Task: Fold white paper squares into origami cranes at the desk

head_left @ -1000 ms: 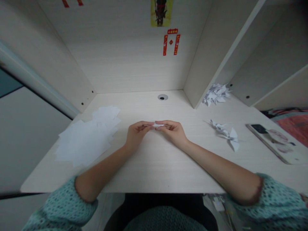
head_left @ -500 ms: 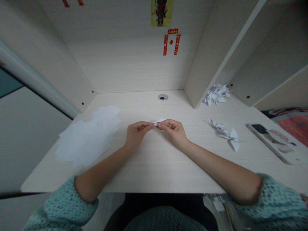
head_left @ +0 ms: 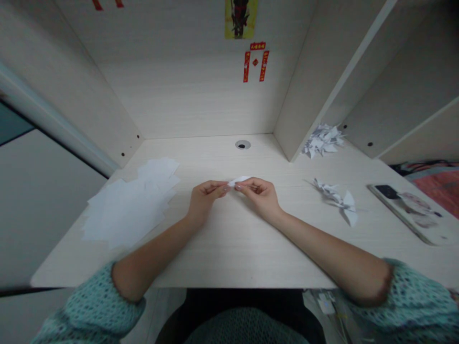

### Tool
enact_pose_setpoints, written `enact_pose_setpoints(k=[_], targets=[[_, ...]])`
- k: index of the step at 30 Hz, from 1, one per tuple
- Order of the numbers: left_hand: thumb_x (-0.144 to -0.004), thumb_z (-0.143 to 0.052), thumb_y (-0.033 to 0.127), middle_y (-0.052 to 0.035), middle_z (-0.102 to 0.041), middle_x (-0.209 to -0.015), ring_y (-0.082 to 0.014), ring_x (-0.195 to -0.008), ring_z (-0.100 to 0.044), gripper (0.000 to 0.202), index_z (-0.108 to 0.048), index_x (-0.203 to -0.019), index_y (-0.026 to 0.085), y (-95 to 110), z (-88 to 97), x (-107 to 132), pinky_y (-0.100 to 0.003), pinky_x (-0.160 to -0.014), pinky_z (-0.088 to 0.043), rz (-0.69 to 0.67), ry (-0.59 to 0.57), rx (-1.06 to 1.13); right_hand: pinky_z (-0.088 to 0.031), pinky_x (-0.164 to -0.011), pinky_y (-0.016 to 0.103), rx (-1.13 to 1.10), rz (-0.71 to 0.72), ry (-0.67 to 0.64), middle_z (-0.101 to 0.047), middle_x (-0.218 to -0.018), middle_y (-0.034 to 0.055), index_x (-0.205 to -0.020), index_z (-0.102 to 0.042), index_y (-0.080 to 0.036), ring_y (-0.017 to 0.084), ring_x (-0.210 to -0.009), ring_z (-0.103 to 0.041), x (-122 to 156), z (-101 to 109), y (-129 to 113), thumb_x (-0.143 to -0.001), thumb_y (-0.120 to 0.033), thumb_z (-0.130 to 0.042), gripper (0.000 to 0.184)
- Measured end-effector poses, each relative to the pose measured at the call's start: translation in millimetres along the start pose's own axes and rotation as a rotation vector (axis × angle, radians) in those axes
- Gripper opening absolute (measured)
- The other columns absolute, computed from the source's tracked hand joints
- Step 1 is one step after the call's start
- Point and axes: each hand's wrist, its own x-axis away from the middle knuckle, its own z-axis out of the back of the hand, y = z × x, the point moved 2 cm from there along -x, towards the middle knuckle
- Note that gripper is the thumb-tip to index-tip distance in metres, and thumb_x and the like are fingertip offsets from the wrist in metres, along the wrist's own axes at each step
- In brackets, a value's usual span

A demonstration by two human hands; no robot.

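Observation:
My left hand (head_left: 205, 198) and my right hand (head_left: 260, 195) meet at the middle of the pale wooden desk (head_left: 229, 248). Both pinch a small folded piece of white paper (head_left: 237, 181) between fingertips, just above the desk. Its far tip sticks up past my fingers; most of it is hidden between them. Both hands are closed on it, fingers curled inward.
A spread of flat white paper sheets (head_left: 129, 205) lies at the left. Folded paper figures (head_left: 339, 200) rest to the right, with a heap of more (head_left: 322, 140) under the shelf. A phone (head_left: 409, 212) lies at far right. A cable hole (head_left: 243, 144) is near the back wall.
The folded paper has tilted up slightly between my fingertips, and my fingers have shifted a little along it. My arms have stayed in place.

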Motion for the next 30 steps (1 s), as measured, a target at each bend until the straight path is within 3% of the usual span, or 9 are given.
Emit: enact_pose_setpoints(k=[8,17,30], targets=[[-0.063,-0.078,0.034,-0.0055,-0.074,-0.085,-0.0161,-0.081,-0.068,0.027,-0.073,-0.084,0.017,-3.5,-0.2,-1.8,-0.034,-0.085,-0.052,0.058,-0.031,0.129,-0.053,-0.076,0.034,0.023,0.025,0.01,-0.074,-0.082,0.0048,-0.076,-0.072,-0.02,0.019,-0.075,-0.068,-0.5,1.4,0.2,-0.068,-0.034,-0.075,0.017],[-0.064,-0.078,0.034,-0.0055,-0.074,-0.084,-0.0161,-0.081,-0.068,0.027,-0.072,-0.084,0.017,-1.6,0.2,-1.2,-0.034,-0.086,-0.051,0.048,-0.038,0.123,-0.052,-0.072,0.033,-0.019,0.004,0.018,-0.074,-0.079,0.0043,-0.075,-0.072,-0.02,0.018,-0.072,-0.066,-0.3,-0.8,-2.7,-0.067,-0.033,-0.075,0.016],[-0.067,-0.074,0.039,-0.0051,-0.074,-0.085,-0.0162,-0.079,-0.066,0.029,-0.073,-0.088,0.019,-2.5,3.4,-1.7,-0.028,-0.072,-0.05,0.006,-0.026,-0.004,-0.053,-0.069,0.029,-0.078,-0.072,0.06,-0.073,-0.073,0.0026,-0.075,-0.073,-0.019,0.015,-0.065,-0.066,-6.3,2.9,7.0,-0.063,-0.034,-0.077,0.019]])
